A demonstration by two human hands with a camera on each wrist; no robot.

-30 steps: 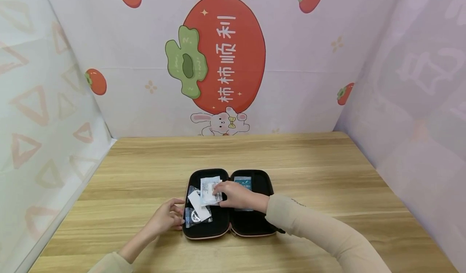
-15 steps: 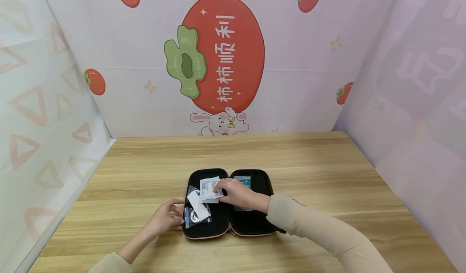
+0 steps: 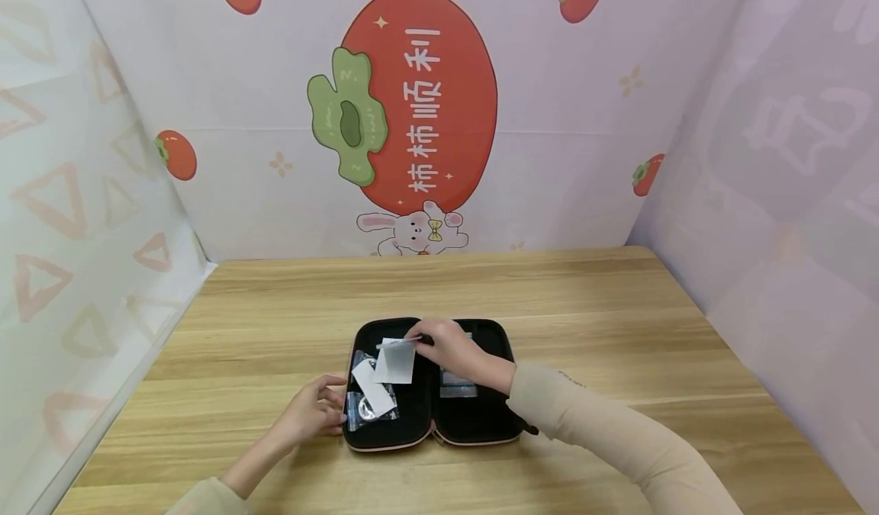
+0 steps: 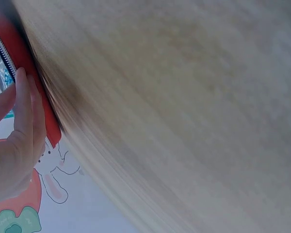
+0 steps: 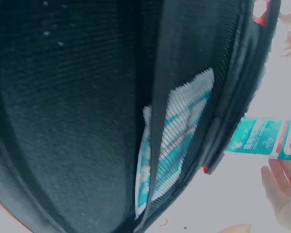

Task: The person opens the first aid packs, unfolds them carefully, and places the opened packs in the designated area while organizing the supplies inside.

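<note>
In the head view a zip case with a black inside lies unfolded flat. My right hand is over its middle and pinches a thin sachet, seen nearly edge-on. In the right wrist view that sachet shows a teal-and-white printed face between thumb and fingers. Beneath it, in the left half, are a white packet, a white strip and a clear packet with a round white item. My left hand rests its fingers against the case's red outer wall.
A mesh pocket in the case's right half holds a teal-and-white packet, partly behind my right hand in the head view. Around the case spreads the wooden table. A printed cloth hangs at the back.
My right hand has lifted the sachet and moved it slightly away from me, tipping it from flat to edge-on. The white packet below now shows more. My left hand stays put.
</note>
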